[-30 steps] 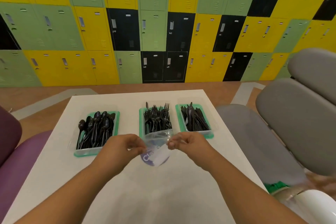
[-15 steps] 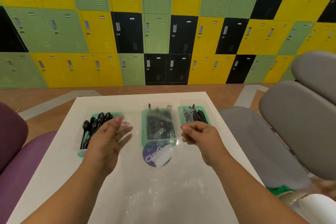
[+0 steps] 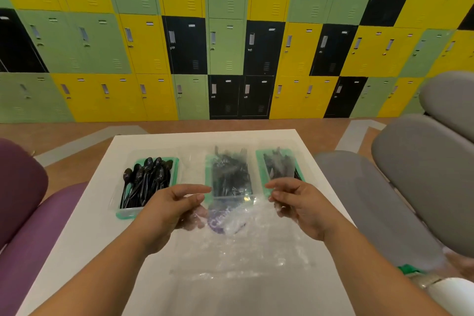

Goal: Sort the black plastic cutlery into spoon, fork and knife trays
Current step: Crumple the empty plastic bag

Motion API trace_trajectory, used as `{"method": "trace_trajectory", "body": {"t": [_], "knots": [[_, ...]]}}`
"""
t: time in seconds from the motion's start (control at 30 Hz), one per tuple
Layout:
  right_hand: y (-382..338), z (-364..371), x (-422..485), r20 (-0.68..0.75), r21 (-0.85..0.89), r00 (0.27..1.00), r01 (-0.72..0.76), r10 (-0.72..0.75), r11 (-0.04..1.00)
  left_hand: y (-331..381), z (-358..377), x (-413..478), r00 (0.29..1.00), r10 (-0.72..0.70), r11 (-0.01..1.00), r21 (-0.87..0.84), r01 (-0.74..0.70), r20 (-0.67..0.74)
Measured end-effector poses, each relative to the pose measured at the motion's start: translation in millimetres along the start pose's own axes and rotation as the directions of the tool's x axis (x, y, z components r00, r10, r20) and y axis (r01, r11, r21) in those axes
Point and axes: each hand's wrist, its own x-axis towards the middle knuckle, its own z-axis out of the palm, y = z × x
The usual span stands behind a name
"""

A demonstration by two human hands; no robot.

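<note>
1. Left hand point(image 3: 166, 209) and right hand point(image 3: 300, 202): fingers pinching the clear plastic bag's point(image 3: 241, 244) edges, spread between them.
2. Beyond the fingertips, sorted spoon tray point(image 3: 147, 182), fork tray point(image 3: 229, 177), knife tray point(image 3: 278, 168) on the desk point(image 3: 84, 238).
3. Sorting looks finished; next, set the bag aside.

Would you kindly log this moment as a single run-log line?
left hand: holding clear plastic bag | right hand: holding bag | trays: spoons, forks, knives sorted
</note>
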Motion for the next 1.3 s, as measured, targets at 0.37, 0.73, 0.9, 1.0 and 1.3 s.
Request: {"method": "trace_trajectory", "body": {"t": [0.37,0.73,0.9,1.0,1.3], "knots": [[0,1,9,-0.062,0.025,0.988,0.140,-0.138,0.990,-6,-19,8,0.984,-0.097,0.967,-0.221,0.129,0.151],[-37,2,12,0.105,-0.392,0.993,0.091,-0.053,0.916,23,-17,14,0.986,0.117,0.957,0.253,-0.145,0.121],[-34,37,22,0.208,-0.777,0.977,0.139,0.041,0.613,36,1,18,0.976,0.162,0.922,0.330,-0.203,0.149],[-26,38,26,0.112,-0.652,0.991,0.129,-0.073,0.747,33,0,21,0.978,0.196,0.974,0.131,-0.186,-0.070],[-5,50,23,-0.067,-0.215,0.992,0.090,-0.107,0.972,-7,23,12,0.996,-0.074,0.980,-0.187,0.064,-0.042]]}}
